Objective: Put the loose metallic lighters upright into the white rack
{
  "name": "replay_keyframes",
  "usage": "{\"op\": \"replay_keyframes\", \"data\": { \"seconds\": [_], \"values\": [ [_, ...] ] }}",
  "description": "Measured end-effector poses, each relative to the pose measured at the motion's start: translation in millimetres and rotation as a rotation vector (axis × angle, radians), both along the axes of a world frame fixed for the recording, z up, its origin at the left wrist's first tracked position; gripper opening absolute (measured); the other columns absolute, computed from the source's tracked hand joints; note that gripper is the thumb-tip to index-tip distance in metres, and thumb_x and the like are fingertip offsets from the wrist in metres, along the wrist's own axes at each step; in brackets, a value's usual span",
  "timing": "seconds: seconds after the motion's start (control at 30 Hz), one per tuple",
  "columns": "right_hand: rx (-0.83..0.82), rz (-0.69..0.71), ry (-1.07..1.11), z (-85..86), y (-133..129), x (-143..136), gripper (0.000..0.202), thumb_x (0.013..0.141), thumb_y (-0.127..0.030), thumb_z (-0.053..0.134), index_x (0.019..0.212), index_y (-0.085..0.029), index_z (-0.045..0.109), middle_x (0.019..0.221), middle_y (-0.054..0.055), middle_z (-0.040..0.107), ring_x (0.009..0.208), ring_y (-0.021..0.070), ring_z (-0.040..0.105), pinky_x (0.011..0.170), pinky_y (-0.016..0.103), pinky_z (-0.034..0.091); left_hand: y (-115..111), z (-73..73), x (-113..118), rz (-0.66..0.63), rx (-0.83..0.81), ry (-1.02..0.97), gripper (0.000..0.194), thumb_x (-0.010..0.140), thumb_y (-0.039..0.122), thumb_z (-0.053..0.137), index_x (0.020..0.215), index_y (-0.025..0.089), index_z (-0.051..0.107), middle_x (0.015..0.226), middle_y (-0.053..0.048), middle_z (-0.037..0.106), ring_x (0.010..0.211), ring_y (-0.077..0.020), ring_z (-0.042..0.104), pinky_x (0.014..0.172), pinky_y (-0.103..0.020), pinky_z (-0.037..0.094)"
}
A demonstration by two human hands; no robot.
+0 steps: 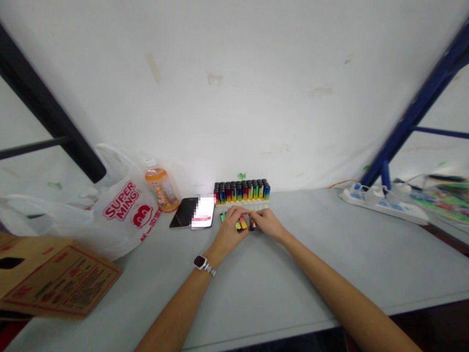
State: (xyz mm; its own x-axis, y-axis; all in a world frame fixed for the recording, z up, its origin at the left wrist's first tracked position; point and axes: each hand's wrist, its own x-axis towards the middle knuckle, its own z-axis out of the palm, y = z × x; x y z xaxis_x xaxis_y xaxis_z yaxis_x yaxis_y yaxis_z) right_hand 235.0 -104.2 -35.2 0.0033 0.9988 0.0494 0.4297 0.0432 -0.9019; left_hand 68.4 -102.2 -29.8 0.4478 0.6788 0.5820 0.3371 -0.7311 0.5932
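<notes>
My left hand (pixel 230 230), with a watch (pixel 200 262) on its wrist, curls over some bright yellow, red and green lighters (pixel 243 222). Its fingers are bent around them, and part of them is hidden beneath the palm. Close beside it, my right hand (pixel 268 222) has its fingertips pressed together on a lighter with a dark end (pixel 252 224). The two hands nearly meet at the fingertips. Just behind them, several rows of lighters (pixel 242 190) with black tops and colour-fading bodies stand upright in a pale tray (pixel 252 202) against the wall.
Left of the hands lie a dark tablet (pixel 183 213) and a lit, blurred-out screen (pixel 203 211). Farther left are an orange drink bottle (pixel 161 188), a white plastic bag (pixel 120 215) and a cardboard box (pixel 62 278). A power strip (pixel 384 205) sits at right beside a blue frame post (pixel 410 107).
</notes>
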Motion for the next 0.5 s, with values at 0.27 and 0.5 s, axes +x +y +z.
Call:
{"op": "replay_keyframes", "data": {
  "seconds": [0.27,0.5],
  "values": [
    [-0.044,0.099,0.298,-5.2,-5.9,-5.8,0.029,0.077,-0.038,0.048,0.056,-0.018,0.050,0.046,-0.005,0.041,0.045,0.0090,0.034,0.047,0.023,0.025,-6.6,5.8,0.2,-0.025,0.082,-0.094,0.019,0.086,0.025,0.063,0.105,0.023,0.066,0.104,-0.007,0.057,0.103,-0.0200,0.055,0.094,-0.037,0.046],
    [0.041,0.142,0.251,-2.4,-7.0,-6.8,0.040,0.085,-0.044,0.040,0.054,-0.019,0.047,0.048,-0.004,0.042,0.047,0.0099,0.037,0.051,0.025,0.028,-9.7,4.1,7.2,0.025,-0.086,-0.189,0.018,0.093,0.035,0.054,0.102,0.020,0.059,0.099,-0.006,0.063,0.096,-0.0177,0.060,0.088,-0.032,0.047]
  ]
}}
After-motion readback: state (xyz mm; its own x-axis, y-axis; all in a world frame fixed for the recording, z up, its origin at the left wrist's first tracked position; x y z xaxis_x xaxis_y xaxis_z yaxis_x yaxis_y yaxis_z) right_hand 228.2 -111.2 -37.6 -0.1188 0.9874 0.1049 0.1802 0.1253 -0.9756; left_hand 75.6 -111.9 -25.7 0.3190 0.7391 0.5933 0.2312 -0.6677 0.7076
